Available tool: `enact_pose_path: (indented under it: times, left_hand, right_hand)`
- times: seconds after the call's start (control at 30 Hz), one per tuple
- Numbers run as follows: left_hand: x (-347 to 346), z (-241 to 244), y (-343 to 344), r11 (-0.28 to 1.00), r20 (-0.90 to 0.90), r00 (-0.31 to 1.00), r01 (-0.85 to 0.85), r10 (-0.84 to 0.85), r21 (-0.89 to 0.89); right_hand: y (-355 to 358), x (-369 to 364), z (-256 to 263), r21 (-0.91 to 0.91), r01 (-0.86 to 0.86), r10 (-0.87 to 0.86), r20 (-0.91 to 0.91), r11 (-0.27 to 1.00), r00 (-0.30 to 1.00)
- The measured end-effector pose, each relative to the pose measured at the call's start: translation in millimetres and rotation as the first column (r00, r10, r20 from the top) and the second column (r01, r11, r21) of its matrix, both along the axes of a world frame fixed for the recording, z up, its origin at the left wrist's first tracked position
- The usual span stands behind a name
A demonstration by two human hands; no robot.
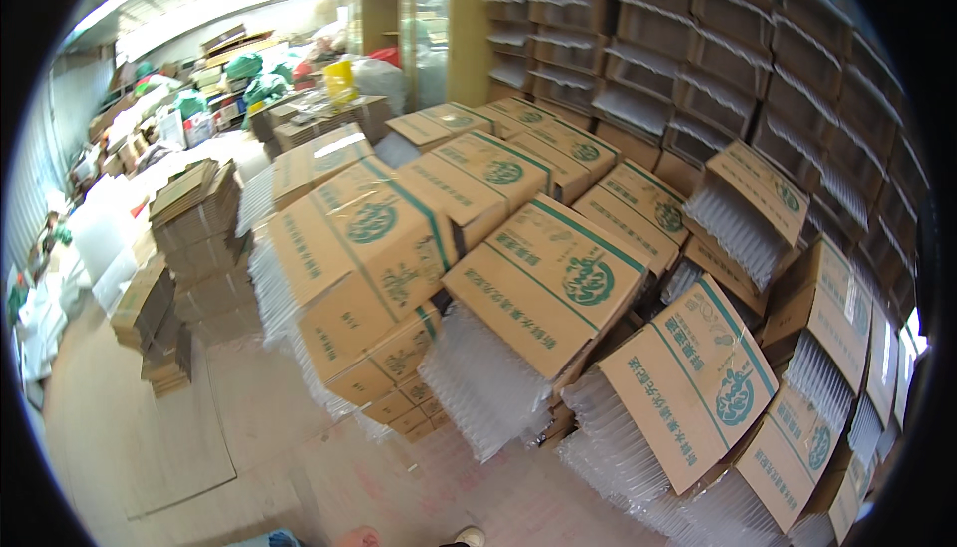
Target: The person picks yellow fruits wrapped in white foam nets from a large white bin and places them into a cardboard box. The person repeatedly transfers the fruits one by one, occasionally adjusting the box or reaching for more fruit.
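Note:
Neither of my hands can be made out in view. Before me stand stacked cardboard cartons with green print, among them a large carton (553,278) in the middle and another carton (359,233) to its left. A tilted carton (688,382) leans at the lower right. Clear ribbed air-cushion plastic sticks out of several carton ends, such as the air-column sheet (486,382) below the middle carton and the air-column sheet (628,427) under the tilted one. The cartons bear writing.
Bundles of flattened cardboard (205,248) stand on the floor (277,427) at left. Open-ended cartons (650,38) form a tall wall at back right. Mixed bags and boxes (247,83) pile up far left. A white shoe (471,536) and a cut-off pink thing (360,538) show at the bottom edge.

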State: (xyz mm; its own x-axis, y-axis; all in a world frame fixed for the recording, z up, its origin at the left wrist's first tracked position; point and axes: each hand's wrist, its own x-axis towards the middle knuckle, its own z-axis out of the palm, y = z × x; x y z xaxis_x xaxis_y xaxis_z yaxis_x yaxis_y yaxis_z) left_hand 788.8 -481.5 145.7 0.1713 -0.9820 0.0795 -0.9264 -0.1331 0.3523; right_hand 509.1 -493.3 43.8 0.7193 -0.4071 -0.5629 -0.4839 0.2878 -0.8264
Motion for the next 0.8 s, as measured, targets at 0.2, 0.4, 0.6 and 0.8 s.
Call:
enact_pose_path:
  times: [0.2, 0.4, 0.6, 0.8]
  left_hand:
    - [56.2, 130.2, -186.0, 0.851, -0.796, 0.394, -0.452, 0.459, 0.267]
    - [106.3, 196.8, -416.0, 0.856, -0.977, -0.189, -0.483, 0.101, 0.182]
    - [125.0, 214.6, -487.1, 0.864, -0.957, -0.283, -0.495, -0.056, 0.096]
    - [143.0, 237.3, -540.2, 0.882, -0.968, -0.225, -0.47, -0.107, 0.012]
  right_hand:
    - [-71.7, 29.6, -25.0, -0.07, 0.145, -0.154, -0.163, 0.987, 0.974]
    - [-108.4, 37.8, -6.4, -0.022, 0.139, -0.14, -0.235, 0.99, 0.962]
    - [-84.0, 59.3, -22.2, 0.007, 0.189, -0.182, -0.235, 0.982, 0.955]
    - [-47.6, 100.0, -40.1, 0.054, 0.466, -0.447, -0.208, 0.883, 0.87]
